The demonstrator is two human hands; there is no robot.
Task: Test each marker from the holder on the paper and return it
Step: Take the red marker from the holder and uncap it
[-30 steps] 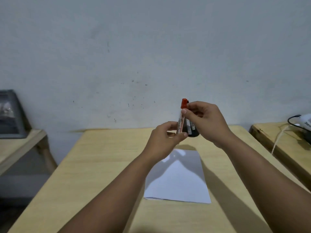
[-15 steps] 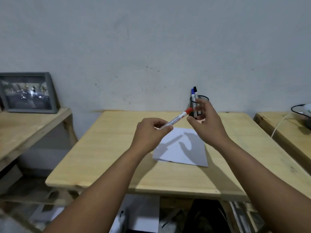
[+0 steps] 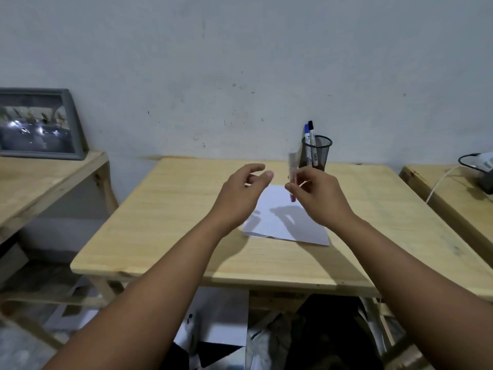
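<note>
A white sheet of paper [image 3: 282, 222] lies on the wooden table [image 3: 170, 236]. Behind it, near the wall, stands a black mesh holder [image 3: 318, 153] with a blue marker [image 3: 306, 133] and a black marker [image 3: 311, 132] upright in it. My right hand [image 3: 317, 196] pinches the red marker [image 3: 292, 169], which is blurred and nearly upright with its red end pointing down over the paper's far edge. My left hand [image 3: 244, 193] hovers just left of it, fingers apart and holding nothing. Whether the red marker's cap is on is too blurred to tell.
A grey framed picture [image 3: 37, 124] leans against the wall on a side table at the left. Another table at the right carries a device with a black cable [image 3: 480, 166]. Papers and dark clutter lie under the table.
The red marker passed from my left hand to my right and swung from slanted to nearly upright, red end down. My left hand let go and opened. The view tilted down slightly.
</note>
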